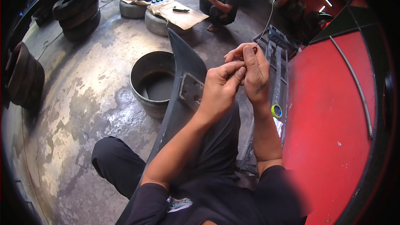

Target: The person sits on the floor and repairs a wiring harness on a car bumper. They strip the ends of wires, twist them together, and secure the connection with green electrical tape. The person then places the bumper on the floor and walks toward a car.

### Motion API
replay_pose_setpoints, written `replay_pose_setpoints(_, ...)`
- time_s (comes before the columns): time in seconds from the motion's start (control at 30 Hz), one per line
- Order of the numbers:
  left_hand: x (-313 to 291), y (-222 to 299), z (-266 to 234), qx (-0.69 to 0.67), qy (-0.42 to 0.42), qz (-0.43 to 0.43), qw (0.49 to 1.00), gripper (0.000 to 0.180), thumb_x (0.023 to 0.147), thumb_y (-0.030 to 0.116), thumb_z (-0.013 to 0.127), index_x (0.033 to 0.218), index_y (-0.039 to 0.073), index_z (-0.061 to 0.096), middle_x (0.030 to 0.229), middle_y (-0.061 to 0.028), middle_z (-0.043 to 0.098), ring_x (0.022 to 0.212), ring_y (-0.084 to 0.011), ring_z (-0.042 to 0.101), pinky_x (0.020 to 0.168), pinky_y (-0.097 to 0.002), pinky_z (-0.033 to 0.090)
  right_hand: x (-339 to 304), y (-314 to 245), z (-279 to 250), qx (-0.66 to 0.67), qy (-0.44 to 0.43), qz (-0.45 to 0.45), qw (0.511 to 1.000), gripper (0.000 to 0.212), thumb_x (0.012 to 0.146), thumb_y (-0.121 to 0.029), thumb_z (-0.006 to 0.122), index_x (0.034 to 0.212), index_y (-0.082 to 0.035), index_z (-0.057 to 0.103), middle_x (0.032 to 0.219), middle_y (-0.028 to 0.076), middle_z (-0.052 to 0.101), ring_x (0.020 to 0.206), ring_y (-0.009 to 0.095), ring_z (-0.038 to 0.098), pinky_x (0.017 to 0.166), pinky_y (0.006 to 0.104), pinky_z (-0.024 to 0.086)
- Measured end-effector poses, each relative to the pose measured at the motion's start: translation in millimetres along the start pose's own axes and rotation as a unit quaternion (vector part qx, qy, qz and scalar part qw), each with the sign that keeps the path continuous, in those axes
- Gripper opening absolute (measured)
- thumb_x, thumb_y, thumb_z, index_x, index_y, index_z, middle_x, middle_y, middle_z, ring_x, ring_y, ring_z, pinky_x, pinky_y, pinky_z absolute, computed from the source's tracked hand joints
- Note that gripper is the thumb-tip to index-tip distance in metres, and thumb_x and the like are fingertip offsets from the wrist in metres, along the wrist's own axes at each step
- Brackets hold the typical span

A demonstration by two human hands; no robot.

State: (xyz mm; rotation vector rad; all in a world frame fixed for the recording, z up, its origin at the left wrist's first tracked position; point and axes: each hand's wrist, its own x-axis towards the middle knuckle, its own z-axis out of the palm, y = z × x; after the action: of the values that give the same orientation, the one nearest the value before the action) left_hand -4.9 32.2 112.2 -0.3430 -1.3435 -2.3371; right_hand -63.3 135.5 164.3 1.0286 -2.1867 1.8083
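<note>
A thin wire (271,10) rises from between the thumb and fingers of my right hand (256,73), which is closed on it, and curves up toward the top right. A small dark bit (254,50) shows at the right thumb tip; its kind is unclear. My left hand (225,87) pinches close beside the right one, on something its fingers mostly hide. Beneath my hands, a long curved black panel (177,96), like a vehicle body part, leans across my lap. A holed plate (191,89) sits on the panel, partly covered by my left wrist.
An open metal drum or rim (139,64) stands left of the panel. Stacked tyres (79,23) lie farther left. Cardboard (175,13) on tyres sits ahead, near a crouching person (221,2). On the right are a dark frame (280,71), a tape roll (276,111) and a red surface (329,133).
</note>
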Motion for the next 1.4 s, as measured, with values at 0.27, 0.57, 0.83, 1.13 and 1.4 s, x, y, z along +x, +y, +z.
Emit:
replay_pose_setpoints(0.27,8,-5,-15,-0.085,-0.09,-0.042,0.991,0.028,0.108,0.023,0.064,0.1,-0.003,0.073,0.077,-0.0015,0.063,0.069,-0.0082,0.056,0.062,-0.0254,0.045,5,3,-9,0.043,-0.066,-0.024,0.997,0.041,0.116,-0.034,0.046,0.095,-0.002,0.06,0.098,0.013,0.073,0.085,0.013,0.064,0.076,0.0279,0.054)
replay_pose_setpoints(0.57,11,5,-23,-0.154,-0.077,-0.104,0.98,0.031,0.105,0.026,0.069,0.108,-0.004,0.072,0.089,-0.0078,0.071,0.079,-0.0146,0.067,0.073,-0.0317,0.055,-5,5,-21,-0.233,0.098,-0.297,0.921,0.032,0.102,-0.023,0.071,0.125,-0.002,0.07,0.112,0.015,0.071,0.092,0.025,0.071,0.08,0.0355,0.057)
replay_pose_setpoints(0.83,12,-3,-28,-0.154,-0.057,-0.085,0.983,0.025,0.105,0.019,0.069,0.108,-0.005,0.074,0.093,-0.0061,0.073,0.081,-0.0101,0.067,0.074,-0.0246,0.054,-33,-10,-29,-0.401,-0.104,-0.439,0.798,0.038,0.066,0.005,0.076,0.103,-0.002,0.078,0.102,0.011,0.066,0.083,0.027,0.065,0.072,0.0407,0.053)
replay_pose_setpoints(1.13,10,-1,-21,-0.154,-0.061,-0.097,0.981,0.035,0.103,0.023,0.072,0.117,-0.009,0.072,0.099,-0.0103,0.074,0.087,-0.0146,0.069,0.078,-0.0292,0.055,-36,-10,-14,-0.291,-0.002,-0.344,0.892,0.019,0.081,0.005,0.082,0.098,0.001,0.074,0.091,0.01,0.07,0.079,0.023,0.067,0.064,0.033,0.053)
replay_pose_setpoints(1.4,7,0,-16,-0.096,-0.091,-0.057,0.99,0.033,0.105,0.023,0.068,0.113,-0.009,0.074,0.089,-0.0079,0.072,0.076,-0.0123,0.066,0.067,-0.0271,0.054,-28,-20,-18,-0.17,0.049,-0.136,0.975,0.011,0.09,-0.001,0.079,0.097,0.001,0.07,0.101,0.007,0.071,0.083,0.011,0.065,0.072,0.0275,0.051)
